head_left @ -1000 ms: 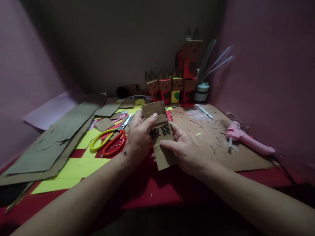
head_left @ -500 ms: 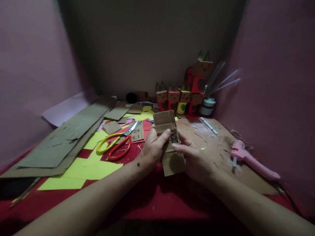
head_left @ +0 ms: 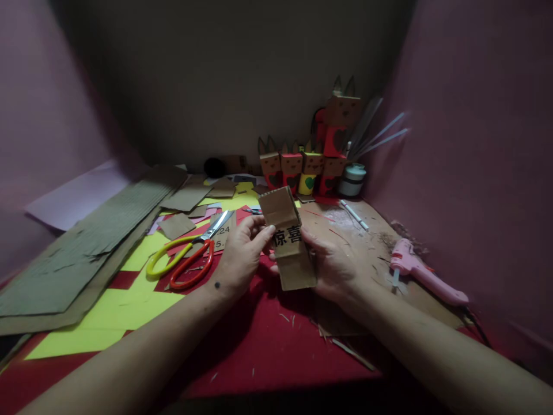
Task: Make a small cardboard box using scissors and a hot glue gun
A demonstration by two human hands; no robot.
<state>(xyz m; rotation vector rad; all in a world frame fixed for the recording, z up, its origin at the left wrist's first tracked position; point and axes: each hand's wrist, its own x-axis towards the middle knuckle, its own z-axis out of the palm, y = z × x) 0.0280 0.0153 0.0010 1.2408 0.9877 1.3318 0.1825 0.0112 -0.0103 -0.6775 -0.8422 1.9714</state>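
Note:
A creased strip of brown cardboard [head_left: 295, 266] with black printed characters is held up over the red cloth, folded into panels. On its left edge my left hand [head_left: 243, 251] is closed, thumb at the front and fingers partly behind. My right hand [head_left: 330, 262] grips the other edge, its fingers mostly hidden behind the piece. Left of my left hand lie large scissors [head_left: 192, 251] with one yellow and one red handle, blades apart, across printed cardboard and red paper.
Corrugated sheets [head_left: 99, 230] and yellow paper [head_left: 108, 314] spread on the left. Several box-headed, eared figures [head_left: 307, 173] stand at the back near a pale blue canister [head_left: 352, 180]. A pink glue gun [head_left: 425, 274] and a white pen [head_left: 353, 215] rest on the right-hand cardboard.
My fingers have shifted toward the edges of the cardboard, baring more of its printed characters. My view has turned slightly right, so the surroundings sit further left.

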